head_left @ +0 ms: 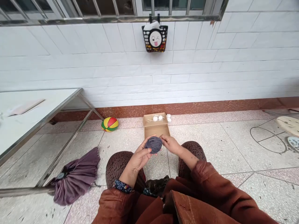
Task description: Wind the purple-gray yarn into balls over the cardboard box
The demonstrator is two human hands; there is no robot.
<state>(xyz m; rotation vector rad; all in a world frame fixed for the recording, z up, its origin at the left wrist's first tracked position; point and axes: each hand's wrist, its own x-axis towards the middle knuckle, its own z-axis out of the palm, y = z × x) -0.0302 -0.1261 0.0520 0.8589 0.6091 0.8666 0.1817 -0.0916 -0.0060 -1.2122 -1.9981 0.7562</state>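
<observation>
A ball of dark grey-blue yarn (153,145) rests in my left hand (140,154), its fingers wrapped around the left side and underneath. My right hand (171,144) is at the ball's right edge, thumb and fingers pinched together; whatever they pinch is too small to make out. Just beyond my hands, an open cardboard box (156,129) lies on the floor. Inside its far part are small white yarn balls (158,118) with a loose white strand. Other white balls (168,117) sit on the floor beside the box's right edge.
A metal-framed table (58,93) stands at left. A folded purple umbrella (76,177) leans near its leg, and a colourful ball (110,124) lies by the wall. A black basket (155,39) hangs from the window bars. On the right is a round-seated stool (288,124).
</observation>
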